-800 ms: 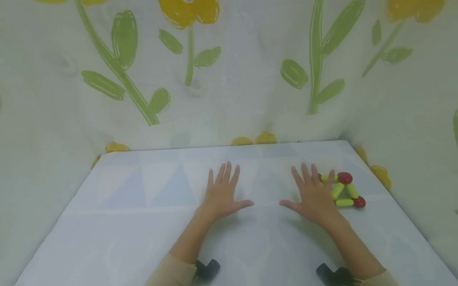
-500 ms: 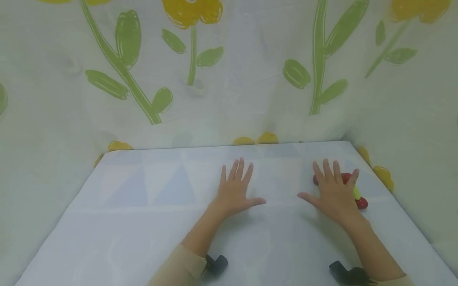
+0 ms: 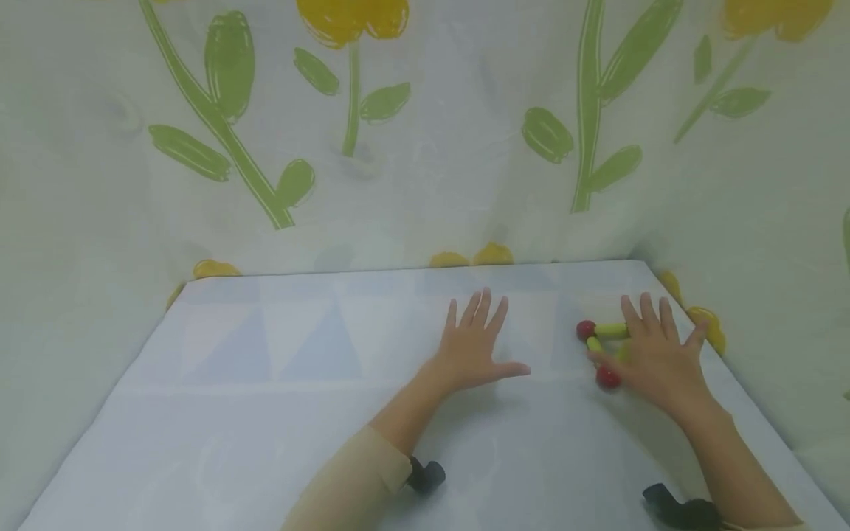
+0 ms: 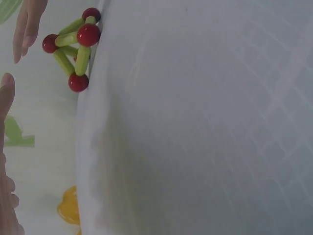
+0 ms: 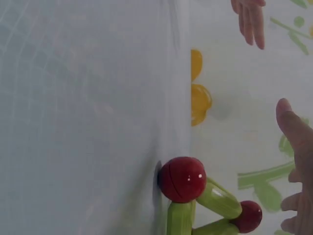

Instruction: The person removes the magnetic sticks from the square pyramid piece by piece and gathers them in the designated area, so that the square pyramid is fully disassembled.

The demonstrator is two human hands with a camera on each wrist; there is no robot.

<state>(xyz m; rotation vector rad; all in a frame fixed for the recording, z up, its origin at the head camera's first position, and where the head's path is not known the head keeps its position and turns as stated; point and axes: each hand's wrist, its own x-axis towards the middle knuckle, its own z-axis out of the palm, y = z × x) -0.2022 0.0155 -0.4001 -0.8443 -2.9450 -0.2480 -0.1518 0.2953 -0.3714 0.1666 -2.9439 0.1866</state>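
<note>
A small frame of red balls joined by yellow-green rods (image 3: pixel 611 330) stands on the table at the right; the left wrist view shows the ball-and-rod frame (image 4: pixel 88 35) rising to a raised ball. My right hand (image 3: pixel 664 365), fingers straight and spread, hovers over its right part and hides much of it in the head view. In the right wrist view the frame's near red ball (image 5: pixel 183 179) sits below the right hand (image 5: pixel 301 156). To the left of the frame, my left hand (image 3: pixel 468 354) is held over the table, fingers spread, holding nothing.
A white table (image 3: pixel 232 442) with pale blue triangles spreads below both hands. Behind and beside it hangs a cloth (image 3: pixel 451 147) printed with yellow flowers and green stems. Dark wrist devices (image 3: pixel 425 476) show at both wrists. The table's right edge runs close to the right hand.
Both hands have moved to the right, fingers still spread. The right hand has passed across the ball-and-rod frame, uncovering its left side and covering its right. The frame stays in place.
</note>
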